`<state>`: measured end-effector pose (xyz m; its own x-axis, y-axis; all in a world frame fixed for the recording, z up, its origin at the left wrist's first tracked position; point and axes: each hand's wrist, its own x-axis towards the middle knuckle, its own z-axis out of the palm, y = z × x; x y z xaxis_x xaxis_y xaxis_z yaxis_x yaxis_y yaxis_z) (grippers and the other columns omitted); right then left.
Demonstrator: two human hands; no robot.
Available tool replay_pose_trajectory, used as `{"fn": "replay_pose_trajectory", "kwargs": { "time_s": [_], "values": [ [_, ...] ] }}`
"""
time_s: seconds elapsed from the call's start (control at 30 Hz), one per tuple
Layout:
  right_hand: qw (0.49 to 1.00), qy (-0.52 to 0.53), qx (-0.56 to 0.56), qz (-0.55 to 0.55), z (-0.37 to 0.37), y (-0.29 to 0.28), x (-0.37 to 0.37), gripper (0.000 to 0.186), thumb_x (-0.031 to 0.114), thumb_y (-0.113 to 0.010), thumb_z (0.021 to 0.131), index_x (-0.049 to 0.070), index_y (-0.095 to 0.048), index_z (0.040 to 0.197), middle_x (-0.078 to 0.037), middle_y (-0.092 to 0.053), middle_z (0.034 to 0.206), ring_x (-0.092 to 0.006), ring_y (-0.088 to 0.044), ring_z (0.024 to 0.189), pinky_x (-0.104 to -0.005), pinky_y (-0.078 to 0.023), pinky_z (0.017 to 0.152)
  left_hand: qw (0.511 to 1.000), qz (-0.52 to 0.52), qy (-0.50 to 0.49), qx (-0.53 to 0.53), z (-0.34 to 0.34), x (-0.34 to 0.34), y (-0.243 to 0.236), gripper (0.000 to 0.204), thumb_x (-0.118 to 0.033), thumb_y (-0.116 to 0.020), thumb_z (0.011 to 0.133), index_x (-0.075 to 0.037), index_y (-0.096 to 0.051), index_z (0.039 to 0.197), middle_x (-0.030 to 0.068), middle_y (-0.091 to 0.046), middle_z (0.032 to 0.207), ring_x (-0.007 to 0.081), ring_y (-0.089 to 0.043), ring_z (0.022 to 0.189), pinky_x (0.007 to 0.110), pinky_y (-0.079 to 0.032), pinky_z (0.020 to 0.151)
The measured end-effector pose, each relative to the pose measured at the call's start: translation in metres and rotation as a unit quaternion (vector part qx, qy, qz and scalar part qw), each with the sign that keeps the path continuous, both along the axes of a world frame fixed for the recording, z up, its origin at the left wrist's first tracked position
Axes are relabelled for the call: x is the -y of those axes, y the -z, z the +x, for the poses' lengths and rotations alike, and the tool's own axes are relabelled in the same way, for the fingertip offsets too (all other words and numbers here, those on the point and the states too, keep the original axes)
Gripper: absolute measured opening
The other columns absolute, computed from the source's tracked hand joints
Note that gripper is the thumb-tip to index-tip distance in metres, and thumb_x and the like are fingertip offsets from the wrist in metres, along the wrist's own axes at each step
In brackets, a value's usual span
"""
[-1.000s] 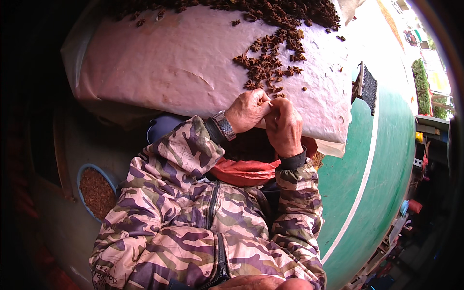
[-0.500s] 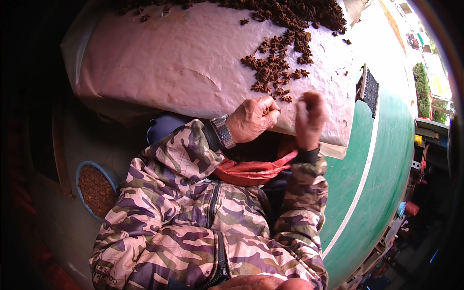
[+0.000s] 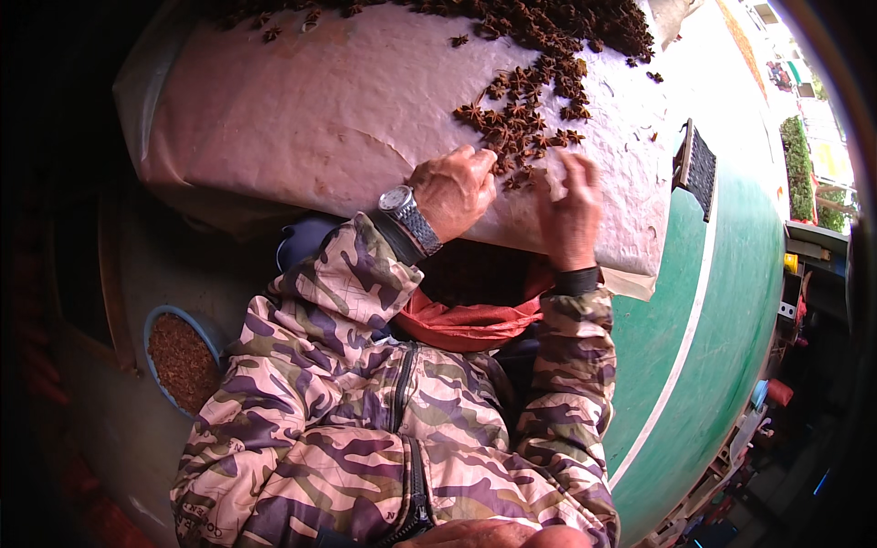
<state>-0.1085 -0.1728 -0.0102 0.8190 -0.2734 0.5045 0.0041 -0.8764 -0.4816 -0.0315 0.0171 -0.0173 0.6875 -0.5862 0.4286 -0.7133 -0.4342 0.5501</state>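
Brown star anise point(image 3: 516, 123) lies in a loose strip on the pale plastic-covered table point(image 3: 301, 119). My left hand point(image 3: 453, 190), with a metal watch point(image 3: 409, 217) at its wrist, has its fingers curled together against the strip's near left edge. What they pinch, if anything, is hidden. On the other side of the strip's near end is my right hand point(image 3: 572, 215), slightly blurred, its thumb and fingers apart with nothing visible in them. Below both hands, at the table's near edge, a red sack point(image 3: 470, 327) hangs open over my lap, its inside dark.
A larger heap of star anise point(image 3: 594, 23) covers the table's far side. A blue-rimmed basin point(image 3: 181, 361) with brown bits stands on the floor at left. To the right are a green floor point(image 3: 676, 310) with a white line and a dark tray-like object point(image 3: 697, 173).
My left hand has moved up and left to the star anise. My right hand has shifted slightly left and its fingers have opened. More of the sack's mouth shows.
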Motion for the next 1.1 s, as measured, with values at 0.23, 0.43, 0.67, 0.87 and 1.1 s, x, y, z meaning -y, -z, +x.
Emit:
{"fn": "replay_pose_trajectory", "kwargs": {
  "time_s": [0.23, 0.43, 0.67, 0.87, 1.1],
  "values": [
    [0.994, -0.037, -0.095, 0.034, -0.020, 0.002, -0.004, 0.019, 0.018, -0.076, 0.088, 0.005, -0.070, 0.099, -0.015, -0.065, 0.101, -0.0372, -0.066, 0.089, -0.0434, -0.054, 0.078, 0.994, 0.012, 0.107, -0.028, -0.013, -0.005, 0.006, 0.025, -0.024, -0.074, 0.087, -0.005, -0.068, 0.101, 0.0150, -0.066, 0.089, 0.0347, -0.068, 0.081, 0.043, -0.056, 0.072],
    [0.993, 0.011, -0.116, 0.012, 0.009, 0.002, -0.007, 0.019, 0.023, -0.072, 0.091, 0.007, -0.072, 0.100, -0.016, -0.065, 0.100, -0.0381, -0.066, 0.092, -0.0463, -0.053, 0.080, 0.979, 0.009, 0.142, -0.148, -0.013, -0.003, -0.013, 0.031, -0.028, -0.077, 0.087, -0.003, -0.068, 0.104, 0.0162, -0.070, 0.087, 0.0326, -0.071, 0.080, 0.040, -0.056, 0.073],
    [0.995, -0.002, -0.065, -0.081, 0.015, 0.019, -0.003, 0.007, 0.011, -0.062, 0.091, 0.004, -0.061, 0.093, -0.017, -0.062, 0.095, -0.0389, -0.063, 0.086, -0.0490, -0.051, 0.077, 0.974, -0.032, 0.095, -0.205, -0.003, 0.000, -0.009, 0.030, -0.027, -0.077, 0.091, -0.002, -0.068, 0.105, 0.0160, -0.072, 0.082, 0.0265, -0.073, 0.076, 0.037, -0.057, 0.070],
    [0.995, -0.080, -0.065, 0.001, 0.000, -0.002, -0.026, 0.011, 0.009, -0.064, 0.089, 0.002, -0.057, 0.096, -0.018, -0.060, 0.091, -0.0395, -0.062, 0.088, -0.0488, -0.050, 0.078, 0.962, -0.094, 0.034, -0.254, 0.003, 0.008, -0.002, 0.027, -0.030, -0.071, 0.097, -0.004, -0.065, 0.102, 0.0129, -0.071, 0.078, 0.0248, -0.072, 0.071, 0.037, -0.055, 0.066],
    [0.991, -0.117, -0.041, -0.051, -0.003, -0.004, -0.034, 0.014, 0.009, -0.066, 0.087, 0.003, -0.056, 0.094, -0.017, -0.057, 0.089, -0.0395, -0.060, 0.085, -0.0487, -0.047, 0.075, 0.980, -0.082, 0.067, -0.166, 0.004, 0.010, 0.009, 0.028, -0.028, -0.064, 0.099, -0.002, -0.059, 0.090, 0.0199, -0.059, 0.070, 0.0338, -0.066, 0.067, 0.042, -0.049, 0.061]
  ]
}}
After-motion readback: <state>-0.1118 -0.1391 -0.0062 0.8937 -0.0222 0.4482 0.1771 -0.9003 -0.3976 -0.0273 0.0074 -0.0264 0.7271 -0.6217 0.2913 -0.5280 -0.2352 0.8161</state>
